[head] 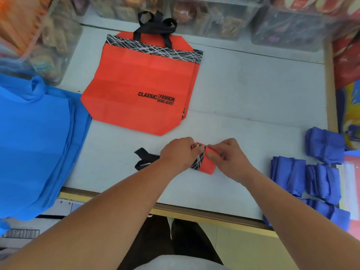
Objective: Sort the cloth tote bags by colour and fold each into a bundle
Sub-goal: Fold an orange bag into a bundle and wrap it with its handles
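Dark blue bundles (288, 176) done — left hand (180, 152) and right hand (229, 158) both pinch the red bag (208, 164), nearly bundled — flat red bags (140, 84), light blue stack (35, 143) wait.

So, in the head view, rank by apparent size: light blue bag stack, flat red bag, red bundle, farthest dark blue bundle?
1. light blue bag stack, though nearest the camera.
2. flat red bag.
3. farthest dark blue bundle and red bundle: close, the latter partly covered; unranked.
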